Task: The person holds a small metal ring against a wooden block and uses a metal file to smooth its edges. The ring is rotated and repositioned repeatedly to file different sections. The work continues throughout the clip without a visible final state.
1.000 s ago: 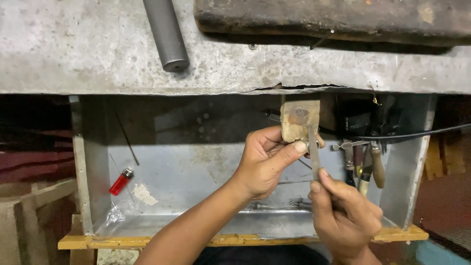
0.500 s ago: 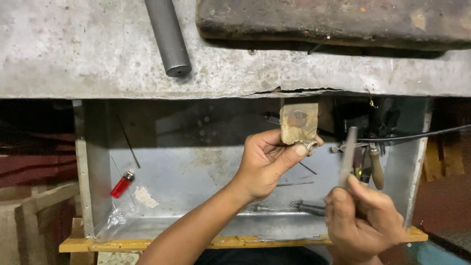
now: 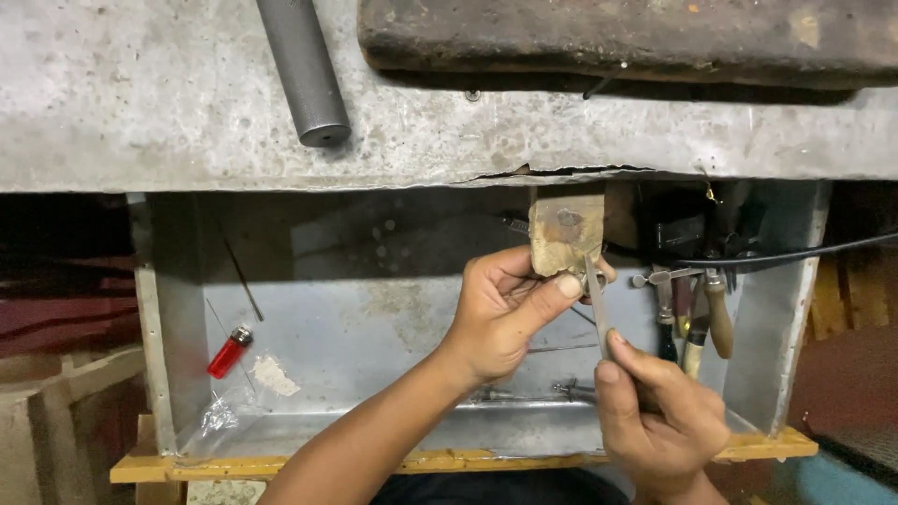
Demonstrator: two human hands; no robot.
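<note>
My left hand [image 3: 500, 313] pinches something small against the lower edge of a worn wooden peg [image 3: 564, 234] that juts from the bench front; the piece itself is hidden by my fingers. A thin flat metal file [image 3: 596, 304] stands upright in my right hand [image 3: 659, 416], its tip touching the spot beside my left thumb at the peg's bottom corner. Both hands work above an open metal drawer [image 3: 374, 430].
A grey concrete bench top [image 3: 140, 103] carries a grey metal rod [image 3: 304, 70] and a dark wooden block [image 3: 627, 37]. A red lighter [image 3: 229, 352] and a plastic bag [image 3: 224, 411] lie in the drawer's left. Wooden-handled tools [image 3: 697, 323] hang at right, under a black cable [image 3: 795, 254].
My right hand had swung the file out to the right; now it has come back left so the tip meets the peg. My left hand stays put.
</note>
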